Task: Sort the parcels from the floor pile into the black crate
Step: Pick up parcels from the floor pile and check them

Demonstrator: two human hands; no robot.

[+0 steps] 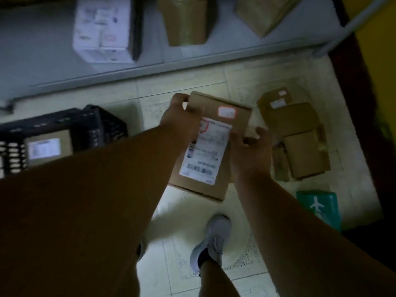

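1. Overhead, a grey shelf [42, 46] runs across the top of the view, carrying a white box [102, 28] and two brown cartons [184, 20].
2. Left of the hands, the black crate [100, 123] stands on the floor with one labelled parcel [48, 146] already inside it.
3. To the right lies the floor pile [300, 138] of brown boxes, with a green package [319, 206] bearing a plane mark nearer the person.
4. Between crate and pile, a brown parcel [222, 129] with a white shipping label [206, 151] is held above the floor; nothing stands between it and the crate.
5. The left hand [180, 118] grips its far left corner, fingers curled over the edge; the right hand [250, 151] cups its right side, fingers curled round it.
6. Below are pale floor tiles [171, 264] and a grey shoe [212, 239], dimly lit.
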